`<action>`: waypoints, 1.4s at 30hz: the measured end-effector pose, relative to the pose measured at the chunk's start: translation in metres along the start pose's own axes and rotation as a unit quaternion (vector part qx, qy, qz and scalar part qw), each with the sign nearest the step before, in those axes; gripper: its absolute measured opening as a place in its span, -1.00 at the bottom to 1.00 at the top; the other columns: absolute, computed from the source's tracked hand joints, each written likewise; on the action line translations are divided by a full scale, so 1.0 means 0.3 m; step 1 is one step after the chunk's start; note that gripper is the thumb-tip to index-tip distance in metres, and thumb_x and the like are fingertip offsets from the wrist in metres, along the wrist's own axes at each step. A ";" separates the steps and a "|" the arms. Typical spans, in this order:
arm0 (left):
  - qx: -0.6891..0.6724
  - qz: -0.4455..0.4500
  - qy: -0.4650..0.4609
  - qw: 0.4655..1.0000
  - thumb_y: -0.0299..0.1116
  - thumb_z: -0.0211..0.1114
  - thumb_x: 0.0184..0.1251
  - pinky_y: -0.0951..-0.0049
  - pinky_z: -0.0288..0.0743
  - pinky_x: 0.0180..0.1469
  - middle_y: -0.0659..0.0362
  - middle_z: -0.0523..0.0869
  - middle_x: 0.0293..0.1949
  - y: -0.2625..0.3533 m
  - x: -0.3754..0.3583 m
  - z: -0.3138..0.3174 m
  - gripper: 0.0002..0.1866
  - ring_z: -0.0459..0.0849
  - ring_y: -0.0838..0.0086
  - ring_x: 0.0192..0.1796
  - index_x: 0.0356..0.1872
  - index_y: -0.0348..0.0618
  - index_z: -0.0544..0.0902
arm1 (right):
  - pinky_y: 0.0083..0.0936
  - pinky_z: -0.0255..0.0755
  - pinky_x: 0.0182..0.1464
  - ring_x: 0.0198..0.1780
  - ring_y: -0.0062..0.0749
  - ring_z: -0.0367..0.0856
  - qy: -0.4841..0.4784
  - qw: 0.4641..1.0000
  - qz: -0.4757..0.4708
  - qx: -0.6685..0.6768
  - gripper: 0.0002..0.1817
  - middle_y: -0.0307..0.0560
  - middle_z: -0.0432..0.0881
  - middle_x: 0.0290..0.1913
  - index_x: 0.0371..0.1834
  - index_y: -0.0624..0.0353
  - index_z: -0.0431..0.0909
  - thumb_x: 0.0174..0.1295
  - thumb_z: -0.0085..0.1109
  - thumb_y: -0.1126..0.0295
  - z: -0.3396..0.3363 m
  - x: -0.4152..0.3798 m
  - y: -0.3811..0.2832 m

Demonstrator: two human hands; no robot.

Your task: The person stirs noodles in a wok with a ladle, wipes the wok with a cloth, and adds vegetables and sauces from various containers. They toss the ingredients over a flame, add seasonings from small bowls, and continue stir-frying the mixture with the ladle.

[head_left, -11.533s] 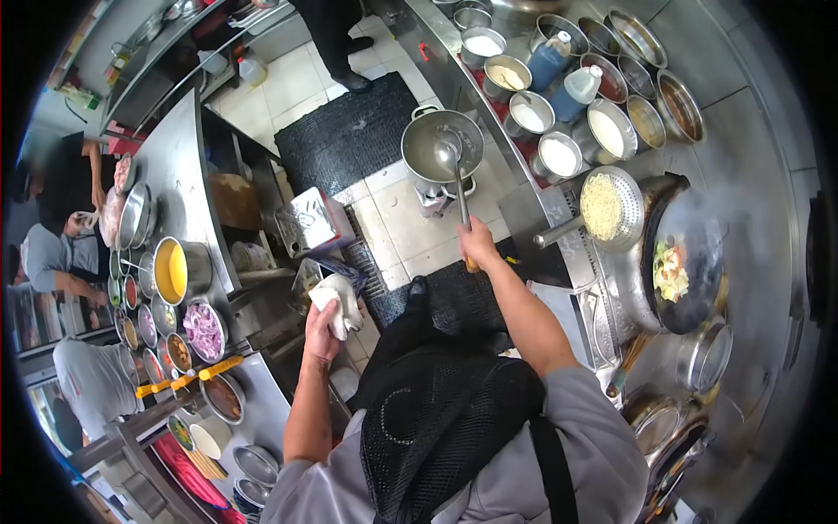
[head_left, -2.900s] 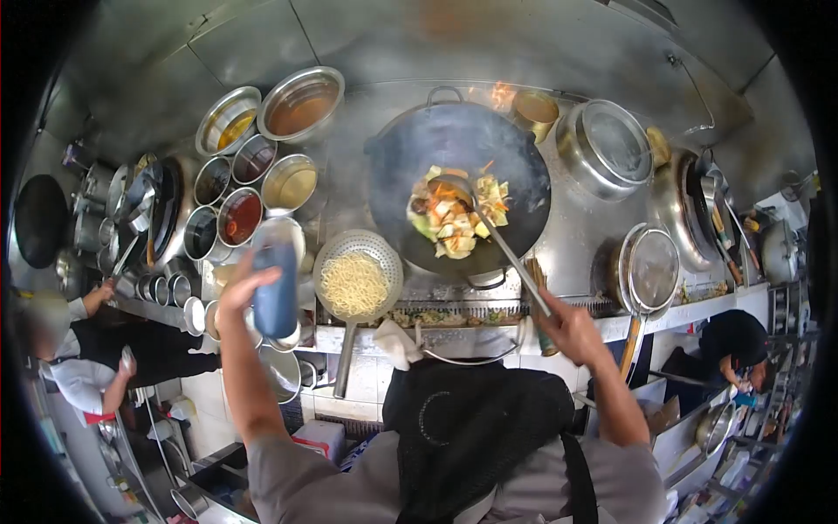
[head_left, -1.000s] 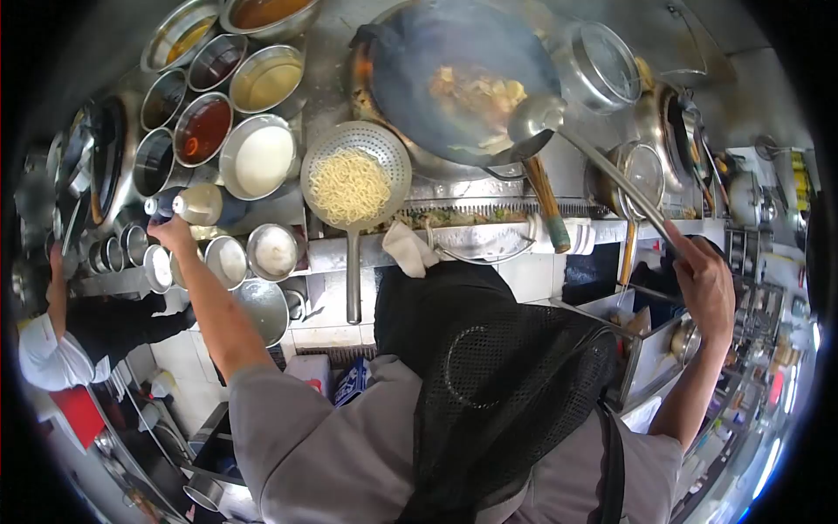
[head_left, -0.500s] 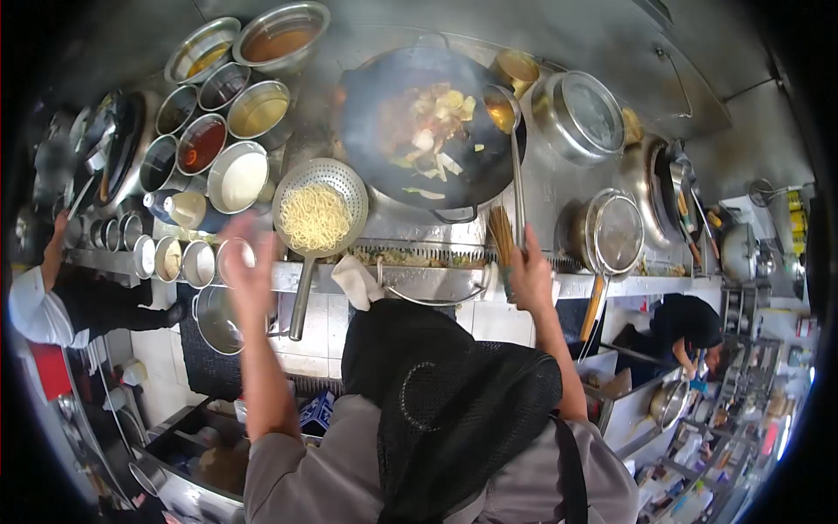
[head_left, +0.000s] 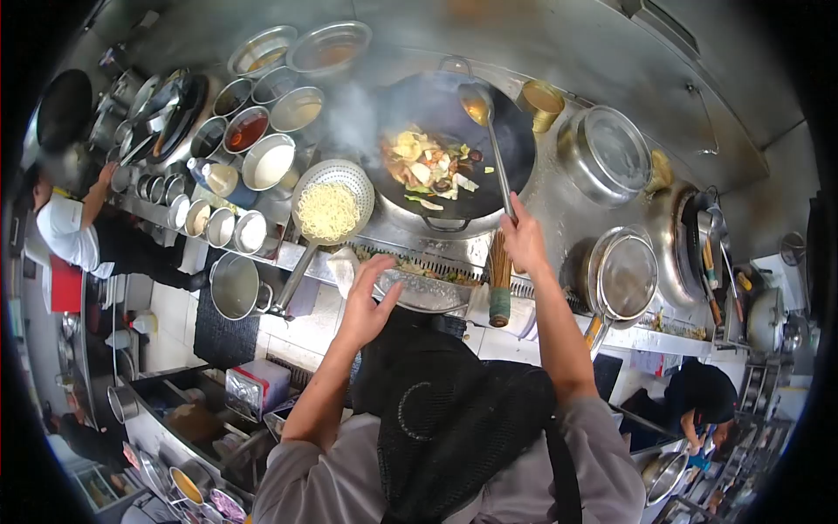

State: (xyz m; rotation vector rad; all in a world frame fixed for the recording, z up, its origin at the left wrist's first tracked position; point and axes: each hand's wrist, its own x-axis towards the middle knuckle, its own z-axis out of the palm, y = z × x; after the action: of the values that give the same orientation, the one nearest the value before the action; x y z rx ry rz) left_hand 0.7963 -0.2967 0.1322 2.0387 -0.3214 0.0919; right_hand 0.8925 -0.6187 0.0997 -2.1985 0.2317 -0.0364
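Observation:
My right hand (head_left: 524, 237) grips the handle of a long metal ladle (head_left: 499, 157), whose bowl holds amber liquid over the far part of the wok. In the dark wok (head_left: 515, 162), chopped vegetables (head_left: 423, 162) lie left of the ladle and steam rises beside them. My left hand (head_left: 371, 301) is empty, fingers apart, near the counter's front edge and a white cloth (head_left: 343, 266). Pale noodles (head_left: 328, 210) sit in a perforated strainer (head_left: 365, 185) left of the wok, its handle pointing toward the front. A bamboo brush (head_left: 499, 284) stands just below my right hand.
Bowls of sauces (head_left: 246, 129) and small seasoning containers (head_left: 222, 227) line the left. To the right are a lidded steel pot (head_left: 602, 155) and a round mesh strainer (head_left: 627, 278). One person (head_left: 74, 231) stands at far left, another (head_left: 698, 397) bends at lower right.
My left hand has moved right and down, away from the seasoning containers. The ladle's bowl has shifted to the wok's far side, and the vegetables lie gathered farther left in the wok.

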 end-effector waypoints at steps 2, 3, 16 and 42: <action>0.007 -0.020 0.018 1.000 -0.46 0.35 0.27 0.22 0.36 0.33 -0.04 0.56 0.22 0.006 -0.040 0.015 -0.57 0.48 0.11 0.34 0.16 -0.21 0.54 | -0.16 0.53 -0.18 -0.31 0.16 0.70 -0.062 0.996 0.064 -0.009 -0.41 0.36 0.67 -0.31 0.44 0.20 0.33 0.34 0.11 0.32 -0.038 0.012 -0.106; -0.006 -0.032 0.025 0.999 -0.47 0.37 0.26 0.22 0.36 0.33 -0.06 0.57 0.19 0.011 -0.056 0.030 -0.59 0.50 0.07 0.31 0.13 -0.23 0.55 | -0.16 0.53 -0.18 -0.31 0.16 0.70 -0.066 0.996 0.060 -0.007 -0.41 0.36 0.67 -0.31 0.44 0.20 0.33 0.34 0.11 0.32 -0.042 0.014 -0.098; 0.038 -0.095 0.092 0.990 -0.49 0.37 0.24 0.22 0.38 0.32 -0.10 0.57 0.16 -0.026 -0.208 -0.007 -0.64 0.52 0.04 0.26 0.07 -0.26 0.57 | -0.06 0.53 -0.10 -0.19 0.16 0.65 -0.045 0.947 -0.172 -0.267 -0.34 0.21 0.65 -0.16 0.45 -0.25 0.37 0.26 0.19 0.47 -0.512 -0.244 0.214; -0.433 0.132 0.543 0.708 -0.26 0.05 0.55 0.44 0.11 -0.39 0.38 0.15 -0.68 0.003 -0.341 -0.884 -0.56 0.15 0.60 -0.58 -0.64 0.08 0.21 | -0.68 0.46 -0.51 -0.51 -0.66 0.57 -0.349 0.907 -0.177 0.157 -0.55 -0.23 0.64 -0.29 0.33 0.14 0.49 0.39 0.19 0.35 0.691 -0.027 -0.988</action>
State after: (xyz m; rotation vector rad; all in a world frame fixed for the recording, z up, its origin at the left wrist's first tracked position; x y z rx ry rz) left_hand 0.7169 -0.0448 0.2375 0.7297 0.1186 1.0663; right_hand 0.9528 -0.2805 0.2136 -1.7723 -0.5411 0.4751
